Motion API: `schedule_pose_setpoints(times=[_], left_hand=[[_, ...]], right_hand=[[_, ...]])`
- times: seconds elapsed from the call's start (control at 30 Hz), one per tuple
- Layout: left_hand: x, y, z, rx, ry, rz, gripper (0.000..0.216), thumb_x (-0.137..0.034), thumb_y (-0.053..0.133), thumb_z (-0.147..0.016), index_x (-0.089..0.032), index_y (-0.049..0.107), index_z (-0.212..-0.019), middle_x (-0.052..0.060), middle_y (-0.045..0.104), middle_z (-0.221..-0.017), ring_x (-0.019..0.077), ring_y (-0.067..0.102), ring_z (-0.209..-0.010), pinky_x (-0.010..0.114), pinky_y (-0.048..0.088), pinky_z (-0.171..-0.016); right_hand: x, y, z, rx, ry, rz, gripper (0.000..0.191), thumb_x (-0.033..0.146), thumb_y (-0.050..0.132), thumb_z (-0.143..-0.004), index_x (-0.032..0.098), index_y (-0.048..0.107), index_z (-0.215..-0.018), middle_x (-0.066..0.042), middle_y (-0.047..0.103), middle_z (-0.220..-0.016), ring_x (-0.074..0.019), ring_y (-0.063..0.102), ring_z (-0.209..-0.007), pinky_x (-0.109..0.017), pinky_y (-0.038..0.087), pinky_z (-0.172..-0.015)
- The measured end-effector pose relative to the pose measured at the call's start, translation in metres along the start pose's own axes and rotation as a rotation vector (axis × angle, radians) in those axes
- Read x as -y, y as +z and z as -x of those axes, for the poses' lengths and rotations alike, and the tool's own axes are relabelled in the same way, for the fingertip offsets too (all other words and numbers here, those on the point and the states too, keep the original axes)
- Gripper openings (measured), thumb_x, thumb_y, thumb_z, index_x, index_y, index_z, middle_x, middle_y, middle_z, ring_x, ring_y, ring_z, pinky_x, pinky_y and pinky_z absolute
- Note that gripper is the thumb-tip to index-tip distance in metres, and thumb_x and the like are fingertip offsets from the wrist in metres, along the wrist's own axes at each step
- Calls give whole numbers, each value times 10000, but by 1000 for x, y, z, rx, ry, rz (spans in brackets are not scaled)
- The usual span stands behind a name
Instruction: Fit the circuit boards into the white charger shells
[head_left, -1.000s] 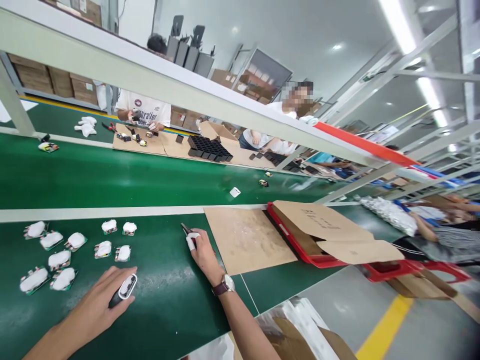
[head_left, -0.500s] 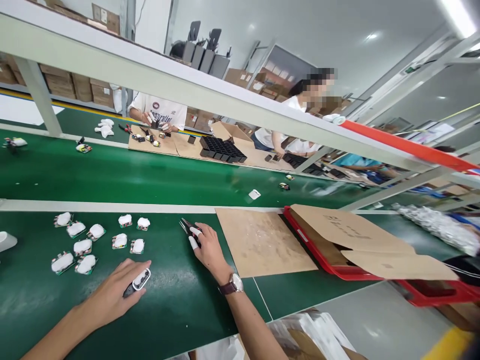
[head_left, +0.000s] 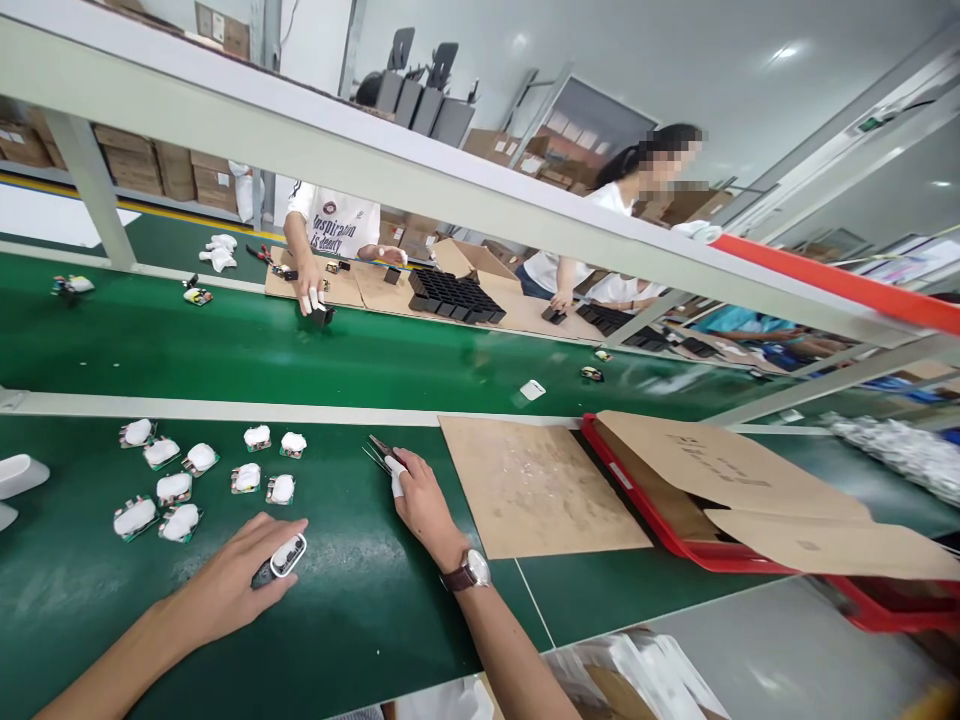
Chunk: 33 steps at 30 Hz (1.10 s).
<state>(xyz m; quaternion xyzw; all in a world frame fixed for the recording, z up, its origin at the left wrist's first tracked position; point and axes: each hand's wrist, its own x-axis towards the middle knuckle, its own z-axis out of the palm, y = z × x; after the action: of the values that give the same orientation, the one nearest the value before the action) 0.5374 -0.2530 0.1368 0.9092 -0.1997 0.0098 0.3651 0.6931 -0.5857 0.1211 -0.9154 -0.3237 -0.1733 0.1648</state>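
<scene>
My left hand [head_left: 240, 572] is closed round a small housing [head_left: 288, 556] with a white rim and a dark grey side; parts show inside its open end. To the right, my right hand [head_left: 424, 508] grips slim metal tweezers [head_left: 382, 452], tips pointing away from me over the green bench. White covers sit on some of its fingertips. Beyond my left hand lie several small circuit boards topped with white pads, among them one board [head_left: 280, 489] closest to that hand. White casings [head_left: 22, 476] stand at the left edge.
A cardboard sheet [head_left: 540, 490] lies right of my right hand, beside a red tray [head_left: 675, 545] with cardboard over it. A green conveyor belt [head_left: 420, 360] runs behind a pale rail, carrying a few parts. Across it, a co-worker's hand [head_left: 309, 285] holds a black piece.
The co-worker opposite has reached a hand forward over the belt with a black piece. The view has shifted slightly. My hands keep nearly the same places and holds.
</scene>
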Motion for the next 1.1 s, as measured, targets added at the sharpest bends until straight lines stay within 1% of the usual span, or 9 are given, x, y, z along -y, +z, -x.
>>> schedule_pose_setpoints(times=[0.13, 0.23, 0.37, 0.5, 0.63, 0.83, 0.93, 1.0, 1.1], left_hand=[[-3, -3, -1, 8, -25, 38, 610, -329, 619, -1006, -366, 434, -1586, 61, 702, -1292, 242, 675, -1131, 332, 605, -932], [-7, -5, -2, 15, -74, 101, 652, -288, 623, -990, -343, 396, -1599, 79, 682, -1299, 250, 686, -1139, 346, 584, -978], [-9, -7, -1, -53, -61, 166, 444, -281, 627, -994, -299, 526, -1426, 91, 654, -1328, 253, 667, -1195, 388, 555, -1038], [-7, -9, -1, -113, 48, 171, 202, -297, 652, -1003, -249, 647, -1199, 101, 681, -1257, 244, 687, -1139, 380, 563, -1011], [-11, -12, -1, -95, 128, 155, 221, -213, 566, -1040, -269, 713, -1196, 102, 700, -1252, 252, 684, -1151, 399, 555, -1017], [-18, -13, -6, -119, 79, 158, 200, -213, 557, -1035, -252, 754, -1031, 118, 705, -1257, 275, 671, -1094, 459, 555, -960], [-24, -14, -16, -161, -91, 429, 120, -314, 669, -988, -232, 753, -962, 111, 735, -1158, 266, 694, -1056, 425, 576, -939], [-32, -15, -23, -204, -288, 800, 167, -372, 757, -932, -208, 737, -955, 96, 753, -1043, 244, 724, -970, 383, 605, -868], [-45, -14, -27, -142, -518, 1332, 237, -370, 821, -887, -174, 719, -974, 75, 765, -922, 213, 750, -849, 343, 614, -802]], right_hand=[[7, -5, -2, -5, -5, -4, 538, -15, 493, -869, 160, 635, -1358, -203, 581, -1432, -341, 531, -1383, -619, 487, -1133], [34, -13, -4, -25, -33, -68, 510, 18, 496, -926, 177, 603, -1398, -208, 539, -1493, -357, 480, -1444, -677, 418, -1175], [90, -22, -4, 6, -184, -386, 533, 163, 584, -1011, 281, 478, -1520, -140, 572, -1488, -288, 535, -1414, -545, 509, -1151], [125, -20, 0, 142, -290, -515, 483, 212, 590, -1035, 308, 499, -1500, -110, 626, -1432, -267, 629, -1306, -471, 584, -1068], [128, -14, 2, 233, -277, -580, 446, 268, 576, -1054, 296, 482, -1490, -100, 664, -1373, -252, 686, -1208, -431, 622, -988], [115, -24, 5, 140, -102, -684, 403, 243, 481, -1083, 281, 457, -1483, -116, 656, -1352, -228, 679, -1216, -429, 603, -1023], [121, -31, 7, 161, -128, -609, 589, 323, 613, -1032, 281, 373, -1569, -150, 568, -1487, -278, 612, -1334, -475, 583, -1076], [131, -35, 8, 126, -145, -593, 717, 359, 692, -985, 278, 329, -1598, -165, 529, -1525, -304, 576, -1378, -494, 574, -1094], [147, -40, 4, 6, -139, -644, 700, 293, 695, -976, 285, 346, -1583, -154, 576, -1448, -289, 607, -1331, -464, 584, -1078]])
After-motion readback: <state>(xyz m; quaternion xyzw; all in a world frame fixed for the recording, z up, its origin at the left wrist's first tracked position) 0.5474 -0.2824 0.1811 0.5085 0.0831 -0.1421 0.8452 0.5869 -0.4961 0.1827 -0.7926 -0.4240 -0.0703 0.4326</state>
